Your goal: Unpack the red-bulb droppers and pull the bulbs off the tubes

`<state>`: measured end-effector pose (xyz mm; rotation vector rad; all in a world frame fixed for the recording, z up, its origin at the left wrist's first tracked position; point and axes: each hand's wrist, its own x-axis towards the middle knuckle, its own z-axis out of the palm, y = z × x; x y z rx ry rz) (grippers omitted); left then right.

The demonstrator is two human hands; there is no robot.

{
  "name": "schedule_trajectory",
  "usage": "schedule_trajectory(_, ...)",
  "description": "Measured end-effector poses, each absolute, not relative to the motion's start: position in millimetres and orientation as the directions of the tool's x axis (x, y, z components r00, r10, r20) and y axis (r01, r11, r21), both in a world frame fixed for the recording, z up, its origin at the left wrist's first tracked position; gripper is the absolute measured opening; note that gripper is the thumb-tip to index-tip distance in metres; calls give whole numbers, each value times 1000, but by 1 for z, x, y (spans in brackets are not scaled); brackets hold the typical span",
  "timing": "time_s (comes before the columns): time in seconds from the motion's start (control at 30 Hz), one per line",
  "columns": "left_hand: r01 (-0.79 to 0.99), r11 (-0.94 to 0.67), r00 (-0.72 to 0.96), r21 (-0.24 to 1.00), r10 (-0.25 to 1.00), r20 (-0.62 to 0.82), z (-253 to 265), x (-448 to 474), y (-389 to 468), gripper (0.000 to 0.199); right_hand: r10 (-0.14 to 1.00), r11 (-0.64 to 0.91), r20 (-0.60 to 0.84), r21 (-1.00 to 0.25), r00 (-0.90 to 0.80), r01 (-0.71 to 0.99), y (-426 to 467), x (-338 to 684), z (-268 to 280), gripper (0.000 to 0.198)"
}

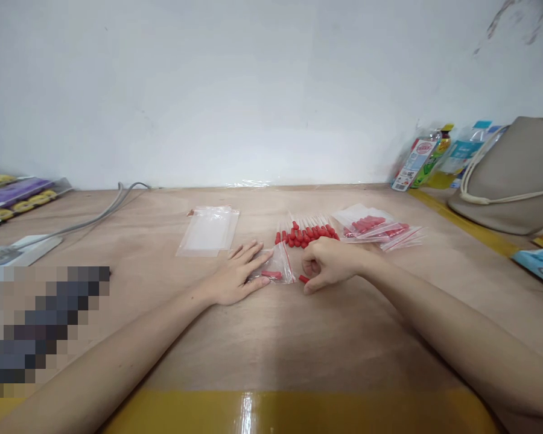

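Observation:
My left hand (pixel 238 277) lies flat with spread fingers on a small clear zip bag (pixel 279 256), pressing it to the table. Inside the bag is a red piece (pixel 271 275). Just right of the bag's red zip edge, my right hand (pixel 328 260) is curled, with a red-tipped piece (pixel 303 279) at its thumb and fingers; most of that piece is hidden. Behind the right hand lies a pile of pale sticks with red tips (pixel 305 234). To its right are filled zip bags (pixel 371 226) holding more red pieces.
A stack of flat clear bags (pixel 208 232) lies behind my left hand. On the left are a grey cable (pixel 85 218), a white power strip (pixel 36 247) and purple-yellow packs (pixel 18 196). Bottles (pixel 466 150), a carton (pixel 415 164) and a beige bag (pixel 516 175) stand at the right.

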<state>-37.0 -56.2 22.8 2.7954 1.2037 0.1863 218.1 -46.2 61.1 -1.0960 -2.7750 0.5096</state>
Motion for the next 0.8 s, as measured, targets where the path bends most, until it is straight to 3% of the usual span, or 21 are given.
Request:
schedule_trajectory(0.1,719,-681,678,137,731,73,23,-36,-57,62,705,634,-91,-365,-704,682,-45,222,65,9)
schedule_trajectory(0.23,724,-677,674,136,735,69,23,-37,-57,61,789,564,-38,-353,-614,747,-43,242,88,5)
schedule_trajectory(0.4,715,-689,685,119,724,74,22,-38,-55,63,884,467,210,-437,-418,768,-39,264,111,12)
schedule_trajectory(0.53,709,-697,694,108,717,70,22,-39,-54,65,812,504,564,-546,-151,669,-25,248,91,21)
schedule_trajectory(0.6,711,-695,693,106,718,64,22,-39,-54,64,747,536,651,-465,-138,704,-16,231,75,21)
schedule_trajectory(0.67,716,-690,688,104,723,63,23,-39,-55,64,709,525,669,-290,-223,800,-8,213,59,18)
schedule_trajectory(0.8,723,-683,681,101,730,64,22,-39,-56,64,712,477,583,5,-391,879,1,187,42,22)
